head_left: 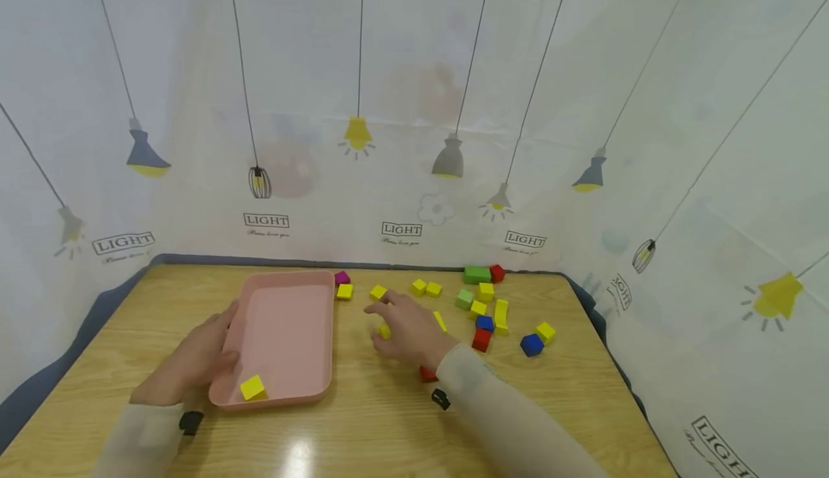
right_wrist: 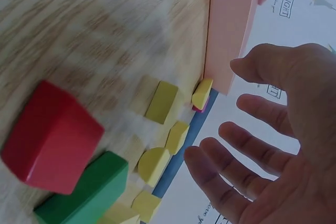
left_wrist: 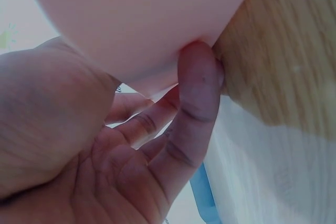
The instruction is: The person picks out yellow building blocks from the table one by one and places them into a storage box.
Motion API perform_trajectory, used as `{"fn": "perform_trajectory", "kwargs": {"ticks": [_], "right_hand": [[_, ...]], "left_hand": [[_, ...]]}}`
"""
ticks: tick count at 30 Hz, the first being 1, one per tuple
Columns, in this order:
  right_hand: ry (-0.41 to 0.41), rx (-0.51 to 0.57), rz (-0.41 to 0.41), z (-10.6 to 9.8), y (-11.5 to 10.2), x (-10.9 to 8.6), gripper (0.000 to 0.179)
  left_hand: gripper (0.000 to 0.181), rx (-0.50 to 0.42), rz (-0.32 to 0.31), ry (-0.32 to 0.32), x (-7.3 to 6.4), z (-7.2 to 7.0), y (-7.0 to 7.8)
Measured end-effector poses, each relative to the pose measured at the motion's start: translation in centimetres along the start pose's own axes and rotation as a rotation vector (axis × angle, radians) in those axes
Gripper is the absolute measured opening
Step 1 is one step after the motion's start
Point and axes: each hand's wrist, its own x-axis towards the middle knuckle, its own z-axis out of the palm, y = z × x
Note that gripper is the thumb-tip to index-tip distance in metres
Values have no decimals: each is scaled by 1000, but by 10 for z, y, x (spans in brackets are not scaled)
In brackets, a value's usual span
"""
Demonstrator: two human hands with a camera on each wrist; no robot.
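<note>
My left hand grips the left side of a shallow pink tray, thumb over the rim and fingers along the outer wall. In the left wrist view, fingers curl against the tray wall close to the table. One yellow block lies in the tray's near left corner. My right hand is above the table right of the tray, fingers spread and holding nothing. Below it sits a yellow block, partly hidden. The right wrist view shows a red block and a green block nearby.
Yellow blocks lie along the back, with a purple block beside the tray. Farther right are red, blue and green blocks. A printed cloth hangs behind the wooden table.
</note>
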Motion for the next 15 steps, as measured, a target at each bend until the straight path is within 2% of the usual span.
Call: {"fn": "perform_trajectory", "kwargs": {"ticks": [9,15], "right_hand": [[-35,62,29,1,12,-3,54],[-54,70,36,7,16,-5,54]], "left_hand": [[94,6,0,2,-1,-2,2],[95,-34,-52,-35,-1,-3,2]]}}
